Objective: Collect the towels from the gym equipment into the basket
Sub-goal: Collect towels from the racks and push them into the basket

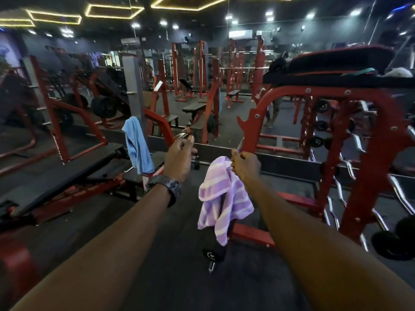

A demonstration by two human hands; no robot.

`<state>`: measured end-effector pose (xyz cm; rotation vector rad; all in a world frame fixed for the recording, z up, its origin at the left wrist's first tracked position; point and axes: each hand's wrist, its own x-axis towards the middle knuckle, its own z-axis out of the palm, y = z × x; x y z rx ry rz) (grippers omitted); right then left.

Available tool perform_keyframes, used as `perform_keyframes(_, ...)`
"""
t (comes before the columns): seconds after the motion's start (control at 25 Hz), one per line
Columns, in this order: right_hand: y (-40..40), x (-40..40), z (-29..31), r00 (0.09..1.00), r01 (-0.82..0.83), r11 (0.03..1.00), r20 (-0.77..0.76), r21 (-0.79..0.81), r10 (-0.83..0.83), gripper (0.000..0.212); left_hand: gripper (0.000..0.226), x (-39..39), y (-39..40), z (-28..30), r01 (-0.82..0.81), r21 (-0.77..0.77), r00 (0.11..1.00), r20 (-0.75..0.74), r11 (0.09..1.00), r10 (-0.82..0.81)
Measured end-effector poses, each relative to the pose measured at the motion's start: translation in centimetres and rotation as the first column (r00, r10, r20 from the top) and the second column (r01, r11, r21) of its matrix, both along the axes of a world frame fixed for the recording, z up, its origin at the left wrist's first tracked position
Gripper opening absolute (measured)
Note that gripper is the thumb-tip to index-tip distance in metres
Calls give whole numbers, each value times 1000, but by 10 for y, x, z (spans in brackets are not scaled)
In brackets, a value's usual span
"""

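Towel, purple with white stripes (221, 198) — pinched at its upper corner by the right hand (246, 166), fingers curled on the cloth, the rest hanging free below the wrist, above a black dumbbell (213, 254) on the floor. Left hand (180, 158) — raised beside the right, fingers loosely curled, gripping nothing; a black wristwatch (165, 187) sits on its wrist. Blue towel (137, 145) — draped over a red bench frame (157, 122), just left of the left hand and apart from it. Red bar rack (363, 140) — stands right of the right hand, chrome bars on its pegs.
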<state>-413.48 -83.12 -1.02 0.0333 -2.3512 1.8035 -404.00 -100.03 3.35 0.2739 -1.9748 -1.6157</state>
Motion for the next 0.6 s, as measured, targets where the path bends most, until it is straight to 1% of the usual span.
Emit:
perform_keyframes(0.12, -26, -58, -12, 1000, 2, 993, 13, 115, -4, 46, 31, -64, -27, -14, 7, -18, 1000, 12, 1000, -7)
perform_keyframes(0.2, -42, -96, -27, 1000, 21, 982, 17, 187, -24, 46, 32, -115, -46, -26, 39, -8, 999, 23, 999, -39)
perform_keyframes(0.32, -66, -146, -50, 998, 44, 963, 26, 265, -53, 45, 39, -186, -71, -43, 94, -5, 994, 54, 996, -93)
perform_keyframes(0.44, -79, -186, -65, 996, 44, 940, 57, 340, -67, 43, 37, -236, -82, -61, 113, -27, 988, 110, 993, -109)
perform_keyframes(0.52, -85, -210, -79, 996, 73, 880, 18, 470, -92, 41, 35, -268, -86, -71, 139, -36, 980, 146, 990, -133)
perform_keyframes(0.56, -88, -220, -90, 995, 85, 828, -9, 554, -96, 43, 35, -283, -87, -75, 155, -30, 977, 153, 987, -149)
perform_keyframes(0.6, -92, -228, -101, 997, 52, 762, 6, 645, -73, 55, 34, -297, -89, -78, 158, -26, 976, 154, 987, -152)
